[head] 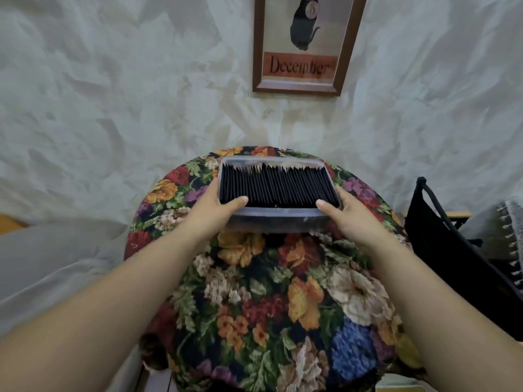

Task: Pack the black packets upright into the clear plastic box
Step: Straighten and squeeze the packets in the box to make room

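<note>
Packets (278, 186) fill box (276, 220) edge to edge, upright; I see none loose. Left hand (218, 206) and right hand (343, 212) grip its ends. Packing looks done.

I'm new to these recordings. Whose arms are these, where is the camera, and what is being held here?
No machine here: one camera, worn on a person's head, looks down at their bare arms. The left hand and right hand grip the ends of a clear plastic box, thumbs over its rim. It is full of black packets standing upright. Beneath is a floral tablecloth. Whether the box rests on it or is lifted, I cannot tell.
</note>
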